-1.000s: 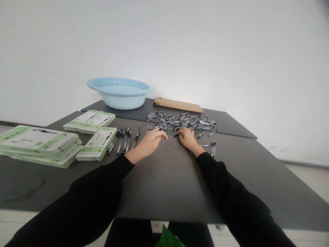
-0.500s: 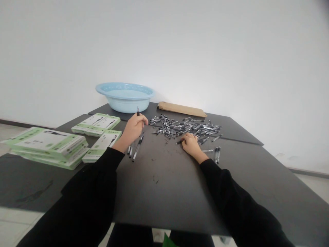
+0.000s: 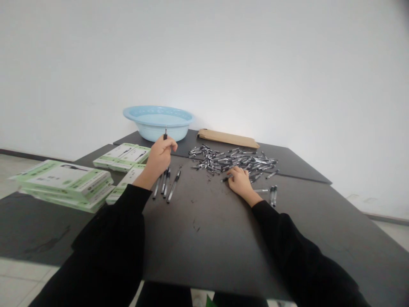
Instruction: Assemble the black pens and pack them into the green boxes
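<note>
My left hand (image 3: 159, 157) is closed round a pen (image 3: 165, 135) whose tip points up. Below that hand several clear-barrelled pens with dark grips (image 3: 166, 184) lie side by side on the table. At the near edge of a loose pile of pens (image 3: 234, 160), my right hand (image 3: 240, 181) rests low with its fingers curled on another pen (image 3: 225, 178). Only the dark end of that pen shows, to the left of the fingers. Beside the right wrist lie two upright-pointing pens (image 3: 273, 196) and a single crosswise pen (image 3: 262, 190).
Green and white pen boxes (image 3: 68, 183) are stacked at the left, with more boxes (image 3: 123, 155) behind them. A light blue basin (image 3: 162, 128) stands at the back left of the dark table (image 3: 204, 247). A flat brown cardboard piece (image 3: 226, 137) lies behind the pile.
My left hand has moved left and slightly up with its pen, and more of the pens below it show. My right hand stays at the pile's edge. The view has shifted slightly.
</note>
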`<state>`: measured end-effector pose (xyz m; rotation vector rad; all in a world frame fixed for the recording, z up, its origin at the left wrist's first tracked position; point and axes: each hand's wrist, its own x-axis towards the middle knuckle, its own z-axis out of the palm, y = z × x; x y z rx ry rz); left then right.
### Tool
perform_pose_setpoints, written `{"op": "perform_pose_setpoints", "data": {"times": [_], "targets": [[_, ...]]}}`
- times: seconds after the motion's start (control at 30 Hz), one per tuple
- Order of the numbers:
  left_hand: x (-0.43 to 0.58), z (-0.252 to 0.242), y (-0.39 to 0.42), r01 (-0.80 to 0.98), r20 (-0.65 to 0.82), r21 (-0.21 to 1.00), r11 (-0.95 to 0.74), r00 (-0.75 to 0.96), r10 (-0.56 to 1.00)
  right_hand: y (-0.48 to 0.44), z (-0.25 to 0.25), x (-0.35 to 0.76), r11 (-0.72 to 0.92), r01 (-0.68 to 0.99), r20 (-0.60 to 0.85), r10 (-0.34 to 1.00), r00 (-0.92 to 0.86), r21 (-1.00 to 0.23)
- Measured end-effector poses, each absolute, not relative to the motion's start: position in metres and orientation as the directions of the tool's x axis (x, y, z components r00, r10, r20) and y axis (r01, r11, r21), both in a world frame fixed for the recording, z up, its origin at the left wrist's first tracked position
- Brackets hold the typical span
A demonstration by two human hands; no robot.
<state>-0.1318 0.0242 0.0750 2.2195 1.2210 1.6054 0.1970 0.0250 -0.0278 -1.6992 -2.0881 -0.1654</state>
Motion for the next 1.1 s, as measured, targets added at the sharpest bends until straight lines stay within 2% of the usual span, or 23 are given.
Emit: {"op": "perform_pose_setpoints", "data": {"times": [0.1,0.17,0.33,0.53,0.7,0.83,1.1], "targets": [[-0.127,0.077,0.022,0.546,0.754,0.498,-0.674,0.11,0.647,0.029,-0.019,0.189,0.246,0.944,0.466,0.876,-0.12,-0.218],[-0.124,0.077,0.02,0.543,0.743,0.504,-0.671,0.124,0.658,0.034,-0.011,0.176,0.3,0.925,0.471,0.867,-0.163,-0.232],[-0.124,0.076,0.017,0.534,0.722,0.54,-0.65,0.103,0.684,0.054,0.0,0.132,0.418,0.886,0.376,0.868,-0.324,-0.203],[-0.125,0.073,0.018,0.521,0.694,0.568,-0.637,0.112,0.711,0.067,-0.005,0.117,0.368,0.918,0.259,0.91,-0.323,-0.148],[-0.121,0.07,0.021,0.537,0.746,0.475,-0.697,0.173,0.643,0.065,-0.007,0.127,0.32,0.929,0.262,0.927,-0.267,-0.186],[-0.119,0.069,0.021,0.533,0.747,0.461,-0.709,0.198,0.635,0.066,-0.007,0.125,0.317,0.93,0.247,0.931,-0.269,-0.185],[-0.106,0.063,0.019,0.474,0.646,0.44,-0.763,0.423,0.635,0.069,-0.005,0.126,0.344,0.93,0.202,0.928,-0.314,-0.13]]}}
